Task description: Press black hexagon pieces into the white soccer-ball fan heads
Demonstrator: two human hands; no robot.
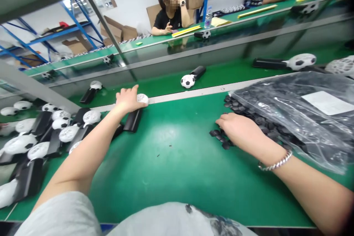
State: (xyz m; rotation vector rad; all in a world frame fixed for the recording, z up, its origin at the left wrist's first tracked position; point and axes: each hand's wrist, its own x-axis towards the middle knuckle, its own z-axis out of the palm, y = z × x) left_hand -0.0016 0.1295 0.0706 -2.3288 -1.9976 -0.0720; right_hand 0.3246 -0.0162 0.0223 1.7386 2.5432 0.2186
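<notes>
My left hand [128, 100] reaches to the far edge of the green table [171, 184], its thumb and fingers spread around a white ball-shaped head [142, 99]. A black handle [133, 120] lies below that hand. On the right, my right hand [235, 127] is over a pile of small black pieces [258, 120], its fingers bent down at the pile's left side. What its fingertips hold, if anything, is hidden. Several black pieces [219, 136] lie beside it. A clear plastic bag [309, 110] with a white label covers much of the pile.
Many white football-shaped items with black handles [68, 132] are heaped at the left. Beyond a metal rail [177, 97], a green belt [160, 77] carries more, one a football-patterned item [188, 81]. Two people sit across the line, near a bottle [208, 18].
</notes>
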